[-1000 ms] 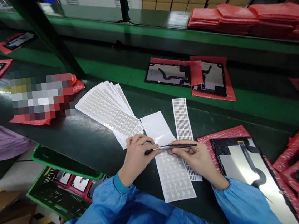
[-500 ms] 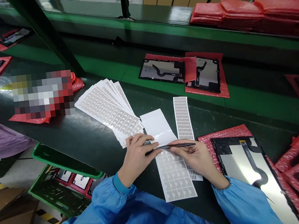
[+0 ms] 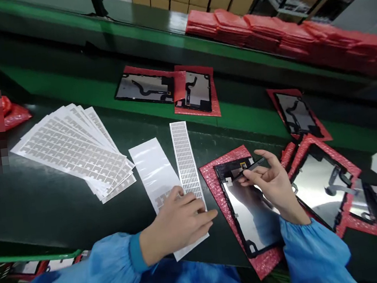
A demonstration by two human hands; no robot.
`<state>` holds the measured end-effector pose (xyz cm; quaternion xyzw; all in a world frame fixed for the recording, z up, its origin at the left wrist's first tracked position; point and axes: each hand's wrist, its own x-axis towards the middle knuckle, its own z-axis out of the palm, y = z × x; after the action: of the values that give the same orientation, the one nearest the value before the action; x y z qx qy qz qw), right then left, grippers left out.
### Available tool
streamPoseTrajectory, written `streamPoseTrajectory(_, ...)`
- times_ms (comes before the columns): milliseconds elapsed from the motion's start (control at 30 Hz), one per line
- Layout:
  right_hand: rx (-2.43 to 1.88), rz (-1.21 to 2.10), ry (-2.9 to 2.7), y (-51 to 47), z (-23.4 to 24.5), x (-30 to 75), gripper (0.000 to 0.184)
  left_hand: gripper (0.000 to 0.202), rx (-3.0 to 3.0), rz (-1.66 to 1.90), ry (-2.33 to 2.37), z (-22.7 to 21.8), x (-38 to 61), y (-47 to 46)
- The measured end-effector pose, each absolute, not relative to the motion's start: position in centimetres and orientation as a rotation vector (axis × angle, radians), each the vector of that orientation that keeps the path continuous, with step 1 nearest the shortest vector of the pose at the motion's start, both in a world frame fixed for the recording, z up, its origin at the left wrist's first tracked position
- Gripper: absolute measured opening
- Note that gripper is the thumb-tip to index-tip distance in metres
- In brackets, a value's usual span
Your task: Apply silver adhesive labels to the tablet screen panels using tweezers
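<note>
Dark green bench (image 3: 116,222); near right, red bubble bag (image 3: 209,175) under a black-edged panel (image 3: 251,218), sticker sheet (image 3: 153,163) to its left. Left hand (image 3: 180,219) lies loose and spread on the sheet; right hand (image 3: 275,181) has crossed to the panel's far-left corner, work apparently shifting there, grasping black tweezers (image 3: 255,165), small pale piece (image 3: 229,181) at the tips.

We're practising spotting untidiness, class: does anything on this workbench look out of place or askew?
Mildly: the sticker sheets left of the left hand lie in an uneven fan rather than a squared stack. Nothing looks spilled or plainly damaged.
</note>
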<state>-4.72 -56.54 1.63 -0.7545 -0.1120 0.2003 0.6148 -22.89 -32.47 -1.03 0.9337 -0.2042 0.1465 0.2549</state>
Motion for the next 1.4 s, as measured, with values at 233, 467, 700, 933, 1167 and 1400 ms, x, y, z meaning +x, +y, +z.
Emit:
streamPoseTrajectory(233, -1.689, 0.455, -0.359, -57.9, -1.3, -5.8, 0.072, 0.023, 2.562, 0.454, -0.747, -4.1, -17.5, -36.4)
streamPoseTrajectory(467, -1.699, 0.435, -0.35, -58.3, -1.5, -5.9, 0.067, 0.027, 2.552, 0.376, -0.708, -4.3, -17.9, -36.8)
streamPoseTrajectory(700, -1.712, 0.442, -0.34, -58.1, -1.6, -5.9, 0.069, 0.026, 2.543, 0.382, -0.683, -4.3, -17.9, -36.8)
streamPoseTrajectory(933, -1.734, 0.437, -0.328, -57.9, -1.4, -5.9, 0.069, 0.026, 2.547, 0.378, -0.683, -4.2, -18.0, -36.9)
streamPoseTrajectory(1167, -1.735, 0.446, -0.321, -57.8, -1.2, -6.0, 0.07, 0.026, 2.545, 0.371, -0.681, -4.2, -18.1, -37.0)
streamPoseTrajectory(1400, -1.742, 0.441, -0.318, -57.8, -1.4, -6.0, 0.07, 0.022, 2.56, 0.455, -0.637, -3.8, -17.9, -36.7)
